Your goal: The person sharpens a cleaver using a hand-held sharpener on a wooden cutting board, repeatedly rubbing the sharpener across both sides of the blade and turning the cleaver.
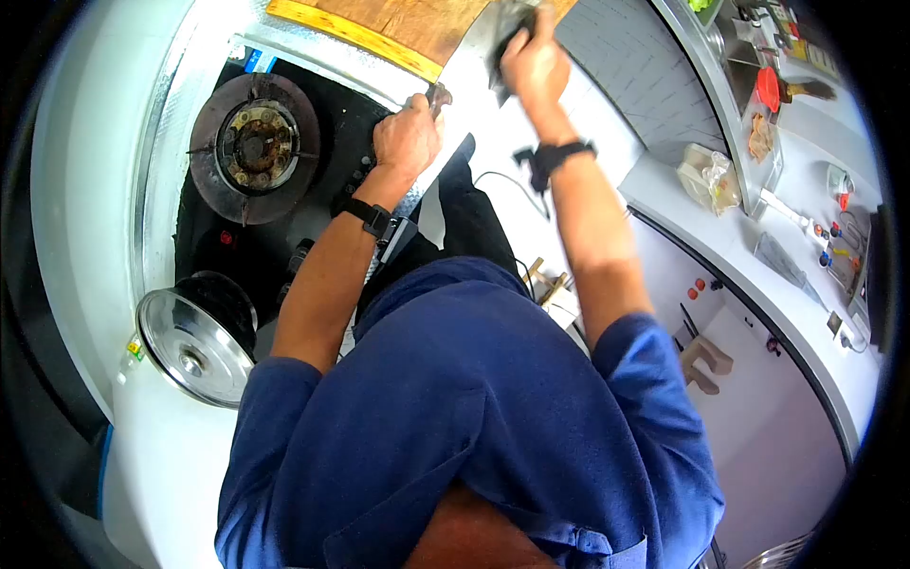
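My right hand [536,68] is closed around a dark, flat, blade-like tool [507,43], smeared by motion, beside the wooden board [398,27]. Lower and to the left, my left hand [408,137] is closed at the counter's front edge, close to the board's near corner. A small brownish piece [439,98] sticks out from its fingers; what kind of thing it is I cannot tell. Both wrists wear black bands.
Left of my left hand is a black gas hob with a burner [254,147]. A pot with a shiny metal lid [194,351] stands at the lower left. On the right, a white counter [787,275] carries a plastic container [709,178] and a shelf with a red item [767,89].
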Action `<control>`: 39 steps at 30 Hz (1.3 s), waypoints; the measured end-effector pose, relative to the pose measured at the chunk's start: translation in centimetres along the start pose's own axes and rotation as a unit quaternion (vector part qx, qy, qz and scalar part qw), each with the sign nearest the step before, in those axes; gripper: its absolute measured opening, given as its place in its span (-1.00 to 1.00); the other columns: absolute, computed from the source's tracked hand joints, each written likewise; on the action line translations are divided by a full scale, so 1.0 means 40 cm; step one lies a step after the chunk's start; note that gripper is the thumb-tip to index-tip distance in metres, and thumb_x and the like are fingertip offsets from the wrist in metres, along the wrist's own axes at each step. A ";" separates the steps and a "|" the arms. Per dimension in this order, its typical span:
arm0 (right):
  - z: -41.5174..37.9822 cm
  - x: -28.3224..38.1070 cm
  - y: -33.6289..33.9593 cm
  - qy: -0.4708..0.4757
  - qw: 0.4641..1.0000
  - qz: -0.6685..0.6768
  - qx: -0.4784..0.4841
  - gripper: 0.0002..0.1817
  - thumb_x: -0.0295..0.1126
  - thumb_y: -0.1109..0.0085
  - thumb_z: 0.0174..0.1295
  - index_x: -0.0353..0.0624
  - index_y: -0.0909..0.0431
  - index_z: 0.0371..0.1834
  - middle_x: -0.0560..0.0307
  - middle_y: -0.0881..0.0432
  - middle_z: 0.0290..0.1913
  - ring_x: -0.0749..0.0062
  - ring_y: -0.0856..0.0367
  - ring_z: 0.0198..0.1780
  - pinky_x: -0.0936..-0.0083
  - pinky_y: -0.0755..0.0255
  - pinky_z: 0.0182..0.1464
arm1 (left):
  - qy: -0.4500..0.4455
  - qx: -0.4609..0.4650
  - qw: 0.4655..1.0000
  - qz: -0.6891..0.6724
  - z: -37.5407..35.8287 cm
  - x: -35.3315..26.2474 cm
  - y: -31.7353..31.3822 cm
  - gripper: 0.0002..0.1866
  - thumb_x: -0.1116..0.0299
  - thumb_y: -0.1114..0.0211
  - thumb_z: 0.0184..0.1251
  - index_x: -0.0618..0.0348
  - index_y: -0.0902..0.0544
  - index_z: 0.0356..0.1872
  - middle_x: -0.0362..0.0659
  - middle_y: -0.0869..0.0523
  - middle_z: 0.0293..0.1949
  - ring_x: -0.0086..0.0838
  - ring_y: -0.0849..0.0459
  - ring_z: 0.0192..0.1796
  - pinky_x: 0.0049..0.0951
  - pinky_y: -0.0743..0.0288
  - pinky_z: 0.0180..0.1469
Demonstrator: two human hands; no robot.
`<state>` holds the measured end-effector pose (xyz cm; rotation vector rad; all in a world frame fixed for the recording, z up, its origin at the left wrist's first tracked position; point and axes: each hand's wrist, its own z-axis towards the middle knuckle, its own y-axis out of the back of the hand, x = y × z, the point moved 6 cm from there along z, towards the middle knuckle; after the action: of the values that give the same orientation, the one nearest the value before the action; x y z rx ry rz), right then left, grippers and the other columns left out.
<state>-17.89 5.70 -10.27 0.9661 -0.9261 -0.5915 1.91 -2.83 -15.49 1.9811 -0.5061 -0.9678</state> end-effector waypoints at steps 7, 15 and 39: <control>-0.219 0.075 0.025 0.010 0.997 0.075 0.031 -0.54 -0.32 -0.13 0.32 -0.03 -0.45 0.30 -0.26 -0.75 -0.41 -0.25 -0.76 -0.35 -0.03 -0.65 -0.28 | 0.017 0.012 1.000 -0.012 -0.011 -0.007 0.008 -0.59 0.04 -0.26 0.44 0.28 -0.58 -0.14 0.17 -0.80 -0.28 0.09 -0.82 -0.17 0.00 -0.67 -0.03; -0.031 0.038 -0.013 0.033 0.996 0.019 0.081 -0.47 -0.29 -0.14 0.34 0.09 -0.44 0.41 -0.28 -0.79 -0.21 -0.25 -0.78 -0.22 -0.03 -0.68 -0.14 | 0.026 0.012 0.999 -0.030 -0.014 -0.004 0.015 -0.62 0.07 -0.27 0.43 0.26 -0.60 -0.12 0.16 -0.80 -0.24 0.08 -0.82 -0.14 -0.01 -0.66 -0.02; -0.205 0.141 0.018 0.115 0.990 -0.017 0.085 -0.42 -0.38 -0.17 0.31 -0.08 -0.36 0.43 -0.28 -0.75 -0.30 -0.25 -0.73 -0.35 -0.07 -0.60 -0.32 | -0.035 -0.070 0.993 -0.089 0.000 0.006 -0.011 -0.63 0.11 -0.25 0.45 0.30 -0.60 -0.19 0.18 -0.80 -0.32 0.06 -0.84 -0.23 -0.03 -0.71 -0.13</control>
<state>-7.97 5.18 -9.50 1.1781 -0.7631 -0.4236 2.04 -2.76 -15.96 1.8938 -0.2942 -1.1559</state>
